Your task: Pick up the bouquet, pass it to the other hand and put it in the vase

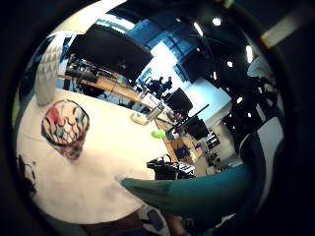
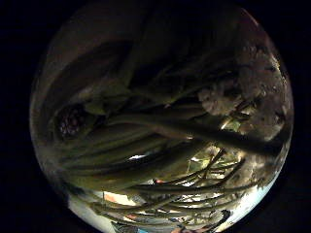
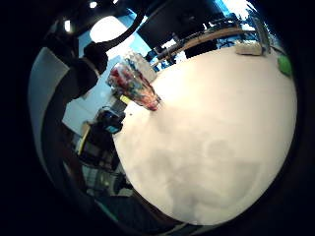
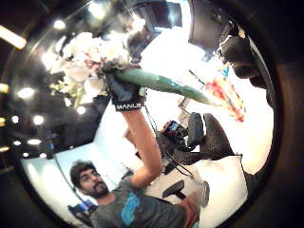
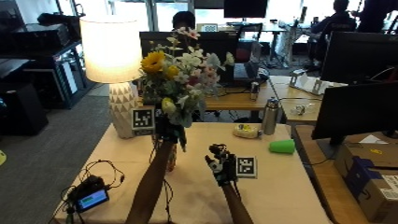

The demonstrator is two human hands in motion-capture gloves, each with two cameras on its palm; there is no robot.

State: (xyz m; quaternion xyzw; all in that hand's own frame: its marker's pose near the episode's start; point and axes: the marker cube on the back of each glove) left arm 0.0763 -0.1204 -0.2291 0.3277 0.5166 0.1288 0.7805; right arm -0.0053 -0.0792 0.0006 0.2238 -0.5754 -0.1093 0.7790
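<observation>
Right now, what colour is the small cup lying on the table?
Bright green. The cup lies on its side near the table's right edge, clearest in the outside view.

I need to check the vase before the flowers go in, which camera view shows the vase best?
The right little finger side palm view: the vase stands whole and unblocked on the table. The left little finger side view shows it whole too. The right thumb side view has it partly behind the bouquet's stems. The outside view nearly hides it behind the left forearm.

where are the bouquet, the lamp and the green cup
bouquet (image 5: pixel 181 70), outside view, on the blooms above the left hand (image 5: pixel 169 131).
lamp (image 5: pixel 110 46), outside view, on the lit shade.
green cup (image 5: pixel 282 146), outside view, on its side.
</observation>
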